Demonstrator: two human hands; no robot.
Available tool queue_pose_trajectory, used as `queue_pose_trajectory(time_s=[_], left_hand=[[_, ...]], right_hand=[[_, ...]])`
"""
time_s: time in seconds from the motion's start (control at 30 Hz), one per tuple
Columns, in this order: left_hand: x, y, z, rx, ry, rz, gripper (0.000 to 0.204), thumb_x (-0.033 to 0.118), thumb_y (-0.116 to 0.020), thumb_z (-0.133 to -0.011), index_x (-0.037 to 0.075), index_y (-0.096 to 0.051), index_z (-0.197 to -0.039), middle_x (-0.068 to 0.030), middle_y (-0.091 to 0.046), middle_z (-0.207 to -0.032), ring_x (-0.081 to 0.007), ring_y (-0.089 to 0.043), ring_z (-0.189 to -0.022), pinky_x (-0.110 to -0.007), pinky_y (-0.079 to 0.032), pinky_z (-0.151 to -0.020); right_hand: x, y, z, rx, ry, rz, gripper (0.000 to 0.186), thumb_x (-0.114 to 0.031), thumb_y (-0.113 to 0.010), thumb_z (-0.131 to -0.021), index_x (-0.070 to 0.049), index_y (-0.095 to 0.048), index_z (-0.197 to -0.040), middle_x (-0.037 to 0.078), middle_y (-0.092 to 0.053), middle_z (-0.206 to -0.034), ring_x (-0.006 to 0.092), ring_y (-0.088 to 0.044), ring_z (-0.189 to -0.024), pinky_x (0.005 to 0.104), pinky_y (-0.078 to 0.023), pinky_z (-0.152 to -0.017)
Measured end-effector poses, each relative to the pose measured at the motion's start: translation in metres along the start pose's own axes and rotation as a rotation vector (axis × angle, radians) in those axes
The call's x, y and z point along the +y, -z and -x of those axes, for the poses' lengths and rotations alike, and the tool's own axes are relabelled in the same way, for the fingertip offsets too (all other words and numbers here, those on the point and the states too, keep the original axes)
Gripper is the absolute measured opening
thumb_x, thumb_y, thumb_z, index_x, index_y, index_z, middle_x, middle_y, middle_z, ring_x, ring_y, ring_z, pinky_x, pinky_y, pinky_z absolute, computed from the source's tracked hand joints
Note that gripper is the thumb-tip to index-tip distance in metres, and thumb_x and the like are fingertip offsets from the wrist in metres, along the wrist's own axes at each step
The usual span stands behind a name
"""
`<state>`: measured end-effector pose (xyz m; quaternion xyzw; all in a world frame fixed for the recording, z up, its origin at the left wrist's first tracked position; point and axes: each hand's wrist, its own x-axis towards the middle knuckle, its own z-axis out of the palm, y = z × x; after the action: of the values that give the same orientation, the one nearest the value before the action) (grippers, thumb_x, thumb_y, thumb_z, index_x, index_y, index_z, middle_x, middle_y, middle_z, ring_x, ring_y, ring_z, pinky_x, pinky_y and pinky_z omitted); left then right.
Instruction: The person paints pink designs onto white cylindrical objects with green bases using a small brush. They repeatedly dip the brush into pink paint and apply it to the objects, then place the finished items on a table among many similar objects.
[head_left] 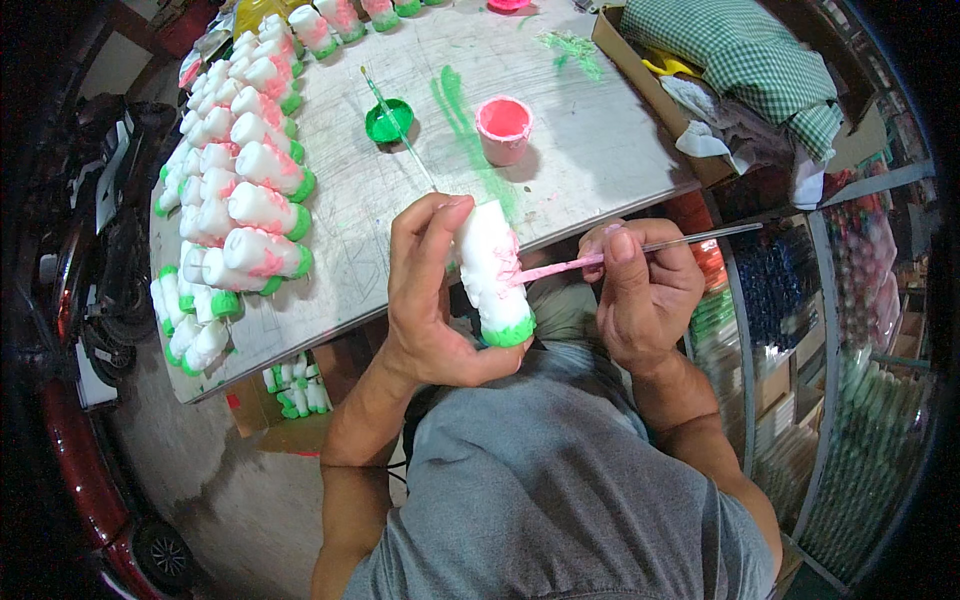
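My left hand (425,290) grips a white pillar candle (484,255) between thumb and fingers, tilted above my lap. Its lower end is painted green, and pink covers part of the raised relief on its side. My right hand (645,285) pinches a thin paintbrush (560,267) with a pink-stained front part. The brush tip touches the pink relief. Beyond my hands, a cup of pink paint (503,130) stands on the table. Left of it sits a small green paint dish (389,121) with another brush (400,132) lying across it.
Rows of similar painted candles (262,168) lie along the left of the worktable (345,215). Under the table edge is a cardboard box (290,430) holding more. At the right, an open carton (645,95) holds checked cloth (735,70); shelves (825,300) with packed goods stand beside me.
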<state>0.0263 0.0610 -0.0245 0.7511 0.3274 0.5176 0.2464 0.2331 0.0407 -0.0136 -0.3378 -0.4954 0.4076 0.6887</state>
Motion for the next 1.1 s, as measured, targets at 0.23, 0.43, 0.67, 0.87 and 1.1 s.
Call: queue_pose_trajectory(time_s=[0.23, 0.43, 0.67, 0.87, 1.1], left_hand=[[0.005, -0.002, -0.004, 0.024, -0.009, -0.001, 0.108, 0.015, -0.084, -0.049, -0.008, -0.042, -0.146, -0.0229, -0.042, -0.138, -0.0343, -0.048, -0.127, -0.042, -0.041, -0.109], [0.014, 0.004, -0.003, -0.038, 0.075, -0.011, 0.111, 0.013, -0.082, -0.052, -0.006, -0.034, -0.15, -0.0204, -0.039, -0.143, -0.0315, -0.046, -0.133, -0.043, -0.039, -0.113], [0.011, 0.008, -0.001, -0.052, 0.177, 0.531, 0.105, 0.0, -0.08, -0.055, 0.002, -0.034, -0.149, -0.0187, -0.038, -0.151, -0.0302, -0.039, -0.143, -0.041, -0.033, -0.119], [-0.005, 0.023, 0.001, -0.033, 0.099, 0.667, 0.119, 0.004, -0.089, -0.05, 0.003, -0.029, -0.153, -0.0178, -0.04, -0.15, -0.0286, -0.038, -0.145, -0.04, -0.03, -0.12], [0.006, 0.041, 0.004, 0.243, 0.538, 1.171, 0.135, 0.025, -0.095, -0.052, 0.001, -0.019, -0.16, -0.0216, -0.049, -0.147, -0.0338, -0.059, -0.124, -0.04, -0.048, -0.109]], right_hand=[[-0.003, 0.0, -0.002, 0.006, 0.012, -0.012, 0.012, -0.01, -0.063, -0.103, 0.001, -0.06, -0.101, 0.01, -0.07, -0.088, 0.011, -0.063, -0.075, 0.0253, -0.053, -0.069], [-0.004, 0.005, -0.01, 0.084, -0.015, -0.211, 0.018, -0.017, -0.064, -0.103, 0.0, -0.06, -0.101, 0.013, -0.07, -0.087, 0.0143, -0.062, -0.073, 0.0277, -0.051, -0.066], [-0.005, 0.0, -0.006, 0.133, -0.102, -0.328, 0.019, -0.02, -0.064, -0.103, -0.001, -0.059, -0.101, 0.014, -0.069, -0.085, 0.0168, -0.062, -0.07, 0.0294, -0.05, -0.065], [-0.01, -0.012, -0.005, 0.1, -0.182, -0.409, 0.019, -0.02, -0.063, -0.104, -0.002, -0.059, -0.1, 0.014, -0.069, -0.085, 0.0176, -0.061, -0.07, 0.031, -0.049, -0.065], [-0.003, -0.033, -0.008, 0.097, -0.205, -0.401, 0.019, -0.02, -0.062, -0.104, -0.002, -0.058, -0.101, 0.015, -0.069, -0.085, 0.0173, -0.06, -0.069, 0.0304, -0.049, -0.064]])
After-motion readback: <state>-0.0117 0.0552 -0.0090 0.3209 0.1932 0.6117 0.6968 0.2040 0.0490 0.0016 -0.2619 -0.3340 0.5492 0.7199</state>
